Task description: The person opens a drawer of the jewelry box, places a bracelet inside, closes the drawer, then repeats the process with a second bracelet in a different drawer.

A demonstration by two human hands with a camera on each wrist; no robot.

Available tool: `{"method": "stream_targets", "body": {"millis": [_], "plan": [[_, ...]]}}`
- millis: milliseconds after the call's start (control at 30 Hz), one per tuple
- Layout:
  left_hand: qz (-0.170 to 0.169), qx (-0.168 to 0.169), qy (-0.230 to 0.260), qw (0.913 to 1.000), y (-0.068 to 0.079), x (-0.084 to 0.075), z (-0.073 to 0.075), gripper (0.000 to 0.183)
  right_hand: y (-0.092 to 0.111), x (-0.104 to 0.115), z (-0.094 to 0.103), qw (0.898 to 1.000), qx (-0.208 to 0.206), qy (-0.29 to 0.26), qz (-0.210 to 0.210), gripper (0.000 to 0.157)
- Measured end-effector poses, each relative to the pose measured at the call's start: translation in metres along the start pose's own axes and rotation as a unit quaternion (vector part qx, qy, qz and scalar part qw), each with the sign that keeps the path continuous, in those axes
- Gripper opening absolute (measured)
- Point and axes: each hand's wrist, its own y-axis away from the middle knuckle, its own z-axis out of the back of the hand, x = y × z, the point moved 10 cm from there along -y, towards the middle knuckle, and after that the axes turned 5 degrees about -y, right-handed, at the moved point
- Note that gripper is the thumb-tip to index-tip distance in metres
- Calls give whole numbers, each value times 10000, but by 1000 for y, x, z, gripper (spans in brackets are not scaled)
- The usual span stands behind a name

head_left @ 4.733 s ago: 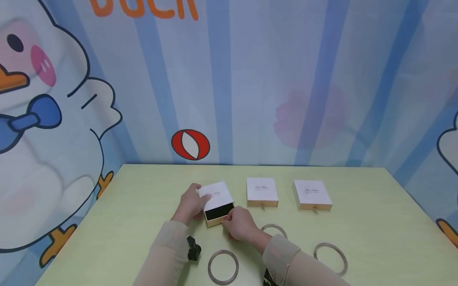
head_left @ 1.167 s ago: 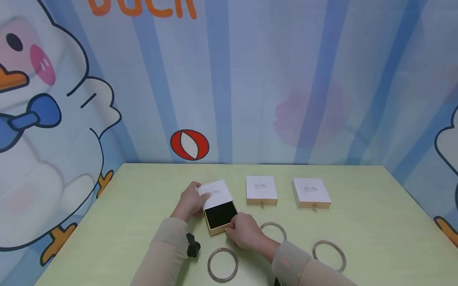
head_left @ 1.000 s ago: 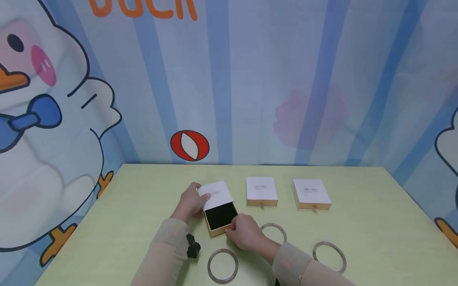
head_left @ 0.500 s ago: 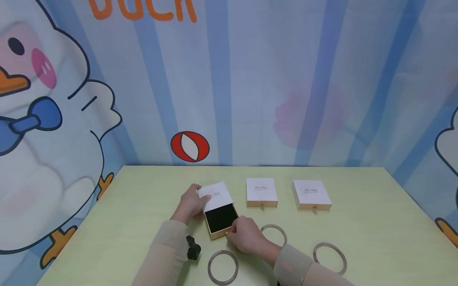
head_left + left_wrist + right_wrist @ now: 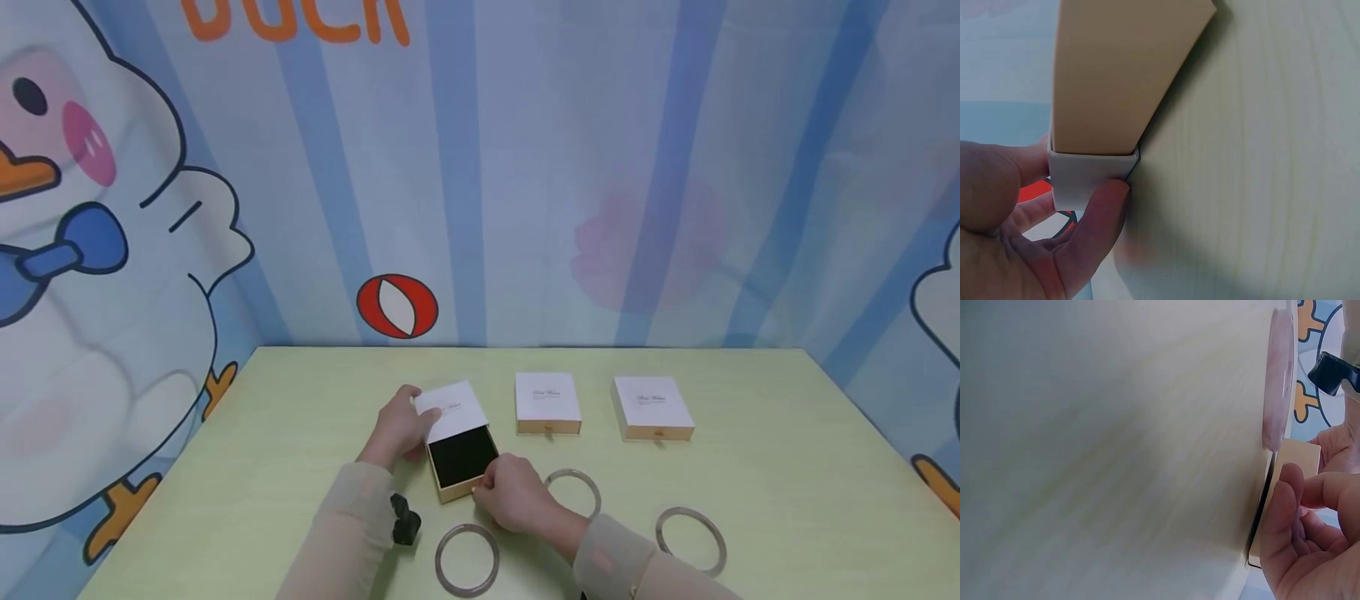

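My left hand [image 5: 397,425] grips the white sleeve [image 5: 455,408] of a small drawer-style gift box by its left side, thumb on top. In the left wrist view, thumb and fingers hold the white sleeve [image 5: 1088,181] from both sides, and the tan drawer [image 5: 1116,75] sticks out of it. The black-lined drawer [image 5: 463,457] is pulled well out toward me, with nothing lying in it. At its front edge my right hand [image 5: 513,493] pinches with curled fingers; the pull tab is hidden there. The right wrist view shows these fingers against the tan drawer front [image 5: 1300,453].
Two closed gift boxes, one in the middle [image 5: 547,402] and one at the right [image 5: 653,407], stand behind. Three greyish bangles lie nearer me: one in front [image 5: 467,589], one partly behind my right wrist [image 5: 574,474], one further right [image 5: 691,512].
Over the last several seconds my right hand has drawn the drawer further out toward me, baring more black lining. My left hand has stayed on the sleeve. Over the last half second everything holds still.
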Motion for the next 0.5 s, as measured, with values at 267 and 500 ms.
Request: {"method": "stream_targets", "body": {"millis": [267, 500], "plan": [[-40, -22, 26, 10000, 0, -1, 1, 57, 0, -1, 0, 9999, 49, -51, -98, 33], [-20, -36, 33, 10000, -1, 0, 0, 57, 1, -3, -2, 9999, 57, -87, -120, 32]]}}
